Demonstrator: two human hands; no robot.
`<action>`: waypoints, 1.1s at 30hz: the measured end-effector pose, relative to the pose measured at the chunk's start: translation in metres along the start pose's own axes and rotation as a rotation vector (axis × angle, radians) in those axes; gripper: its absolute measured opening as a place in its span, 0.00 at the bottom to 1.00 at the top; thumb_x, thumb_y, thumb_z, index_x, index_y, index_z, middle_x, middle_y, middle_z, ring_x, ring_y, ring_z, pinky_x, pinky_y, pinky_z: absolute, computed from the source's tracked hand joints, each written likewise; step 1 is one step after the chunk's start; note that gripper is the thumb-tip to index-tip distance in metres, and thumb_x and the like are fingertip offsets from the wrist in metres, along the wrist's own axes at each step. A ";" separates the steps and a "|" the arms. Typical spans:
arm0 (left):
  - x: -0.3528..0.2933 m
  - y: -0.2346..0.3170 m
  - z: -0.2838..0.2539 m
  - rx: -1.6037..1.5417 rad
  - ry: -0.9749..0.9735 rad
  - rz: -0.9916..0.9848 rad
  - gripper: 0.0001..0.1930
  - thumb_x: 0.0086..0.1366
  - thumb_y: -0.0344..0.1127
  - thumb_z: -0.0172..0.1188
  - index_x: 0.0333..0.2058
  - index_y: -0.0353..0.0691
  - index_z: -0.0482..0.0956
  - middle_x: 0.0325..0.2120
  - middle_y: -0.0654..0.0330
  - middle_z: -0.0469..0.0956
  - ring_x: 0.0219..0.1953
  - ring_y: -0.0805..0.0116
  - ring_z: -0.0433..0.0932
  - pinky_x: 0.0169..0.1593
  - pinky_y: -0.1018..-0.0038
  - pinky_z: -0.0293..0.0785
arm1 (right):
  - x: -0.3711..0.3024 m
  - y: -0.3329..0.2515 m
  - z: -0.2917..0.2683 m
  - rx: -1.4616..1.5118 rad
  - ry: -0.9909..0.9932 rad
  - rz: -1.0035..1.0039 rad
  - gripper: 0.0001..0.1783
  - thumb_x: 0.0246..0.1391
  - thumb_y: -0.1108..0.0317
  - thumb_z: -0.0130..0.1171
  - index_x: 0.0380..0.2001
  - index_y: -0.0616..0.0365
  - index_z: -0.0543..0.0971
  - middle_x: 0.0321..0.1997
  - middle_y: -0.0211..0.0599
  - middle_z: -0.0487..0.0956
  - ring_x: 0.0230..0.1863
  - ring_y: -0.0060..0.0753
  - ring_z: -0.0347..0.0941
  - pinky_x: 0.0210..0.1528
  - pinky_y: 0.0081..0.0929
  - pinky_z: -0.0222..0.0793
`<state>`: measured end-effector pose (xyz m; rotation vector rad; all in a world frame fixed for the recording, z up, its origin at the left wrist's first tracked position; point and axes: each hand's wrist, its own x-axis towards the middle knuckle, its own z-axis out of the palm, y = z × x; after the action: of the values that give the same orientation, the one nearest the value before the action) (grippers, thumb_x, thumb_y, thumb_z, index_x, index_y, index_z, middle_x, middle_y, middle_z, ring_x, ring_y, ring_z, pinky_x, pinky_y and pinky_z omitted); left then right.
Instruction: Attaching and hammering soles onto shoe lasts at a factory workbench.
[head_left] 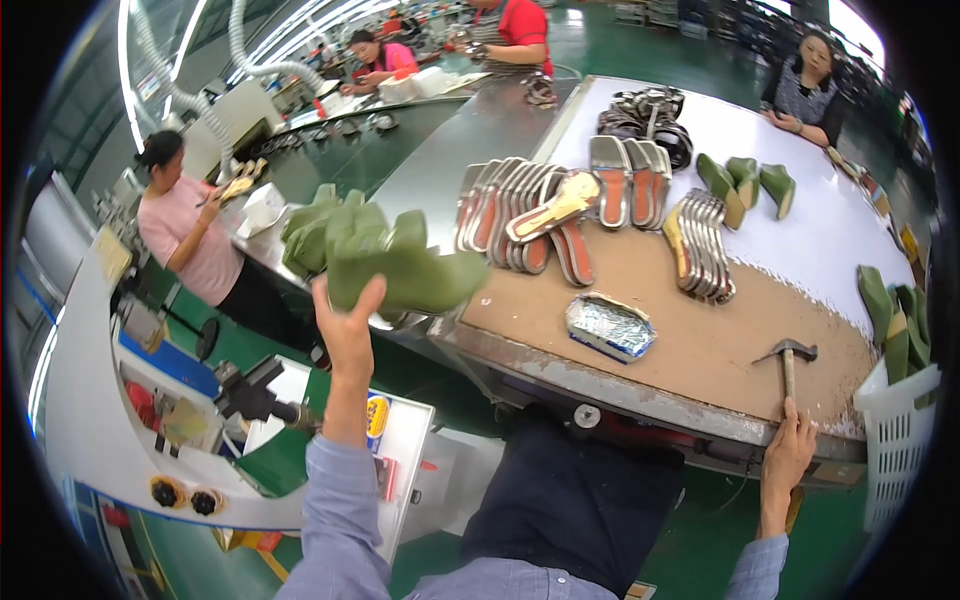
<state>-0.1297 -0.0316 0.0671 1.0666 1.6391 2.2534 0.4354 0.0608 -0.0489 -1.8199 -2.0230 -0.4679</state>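
Note:
My left hand [346, 325] is closed around a green shoe last [405, 278], lifted off at the left of the workbench beside a group of other green lasts [312, 232]. At the bench's right front edge, my right hand [790, 448] grips the handle end of a hammer [789, 368], whose head rests over the brown board. Near the middle of the board lies a shallow tray [611, 326] with a blue rim and a shiny lining. Behind it stand rows of silver-edged soles [505, 210], with one pale yellow sole [556, 205] lying across them.
Another row of soles [700, 247], green lasts [742, 180] and dark straps [650, 115] sit farther back on the workbench [830, 240]. A white basket [897, 440] with lasts stands at the right. A machine [200, 430] is at my left. Several people work around.

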 end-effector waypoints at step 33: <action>0.077 -0.142 0.201 0.593 -0.371 0.196 0.15 0.60 0.30 0.61 0.45 0.33 0.72 0.34 0.55 0.77 0.38 0.62 0.76 0.43 0.69 0.72 | 0.070 0.021 -0.011 0.556 0.000 0.195 0.21 0.54 0.64 0.58 0.50 0.60 0.72 0.42 0.49 0.76 0.44 0.53 0.72 0.47 0.43 0.68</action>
<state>-0.0998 0.2171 0.0063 1.7149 2.1452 1.5344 0.4505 0.1188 -0.0053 -1.6303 -1.7207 0.1435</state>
